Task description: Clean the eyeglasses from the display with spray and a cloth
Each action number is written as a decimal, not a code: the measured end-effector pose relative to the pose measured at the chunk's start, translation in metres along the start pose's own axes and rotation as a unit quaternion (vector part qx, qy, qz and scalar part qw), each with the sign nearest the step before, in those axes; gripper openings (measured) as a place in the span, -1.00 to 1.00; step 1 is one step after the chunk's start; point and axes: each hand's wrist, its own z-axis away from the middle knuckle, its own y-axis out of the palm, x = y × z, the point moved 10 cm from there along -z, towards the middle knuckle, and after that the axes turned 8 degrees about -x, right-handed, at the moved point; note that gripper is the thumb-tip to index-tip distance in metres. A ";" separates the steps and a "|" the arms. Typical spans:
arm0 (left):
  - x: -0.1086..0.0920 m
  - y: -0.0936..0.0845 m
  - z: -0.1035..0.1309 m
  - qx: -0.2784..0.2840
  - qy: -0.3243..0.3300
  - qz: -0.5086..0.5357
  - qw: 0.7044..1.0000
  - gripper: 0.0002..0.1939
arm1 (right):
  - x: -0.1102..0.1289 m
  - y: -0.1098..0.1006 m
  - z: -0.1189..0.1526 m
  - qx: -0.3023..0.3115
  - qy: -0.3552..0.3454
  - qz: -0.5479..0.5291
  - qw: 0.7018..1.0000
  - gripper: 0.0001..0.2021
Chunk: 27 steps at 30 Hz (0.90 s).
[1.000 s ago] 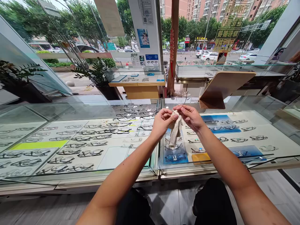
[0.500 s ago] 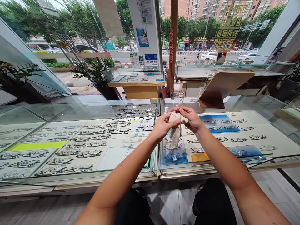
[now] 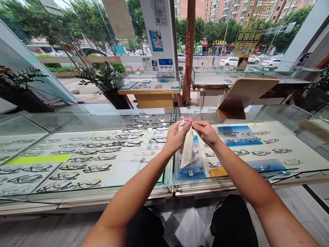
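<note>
My left hand (image 3: 177, 134) is closed on a cream cleaning cloth (image 3: 188, 150), whose loose end hangs over the glass counter. My right hand (image 3: 206, 132) meets it fingertip to fingertip and pinches a pair of thin-rimmed eyeglasses (image 3: 194, 112). The eyeglasses stick up beyond my fingers, faint against the background; much of them is hidden by the hands and cloth. A white bottle cap (image 3: 182, 118) shows just behind my left fingers.
Under the glass top lie rows of eyeglasses (image 3: 97, 168) and blue display cards (image 3: 240, 136). A wooden-backed stand (image 3: 244, 97) rises from the counter at right. Farther off are another display case (image 3: 151, 87), a wooden post (image 3: 189, 51) and potted plants (image 3: 105, 82).
Both hands have shifted slightly left and down. The cloth now hangs from my left hand alone, and my right fingers have come off it onto the eyeglasses.
</note>
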 end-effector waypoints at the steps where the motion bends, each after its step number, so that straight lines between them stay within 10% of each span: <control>1: -0.003 0.000 0.000 0.004 0.015 -0.008 1.000 -0.43 | -0.001 -0.001 0.000 -0.008 0.008 -0.010 1.000 -0.68; 9: -0.007 0.010 0.002 0.085 0.030 -0.083 0.992 -0.47 | -0.009 -0.025 -0.004 -0.111 0.058 -0.059 0.990 -0.64; 19: -0.017 -0.006 -0.001 -0.018 0.063 -0.041 0.997 -0.43 | -0.013 -0.014 -0.003 -0.096 0.031 -0.043 0.994 -0.63; 27: -0.014 0.000 -0.004 0.041 0.037 -0.069 0.996 -0.23 | 0.004 -0.030 -0.004 -0.116 0.025 -0.058 0.991 -0.73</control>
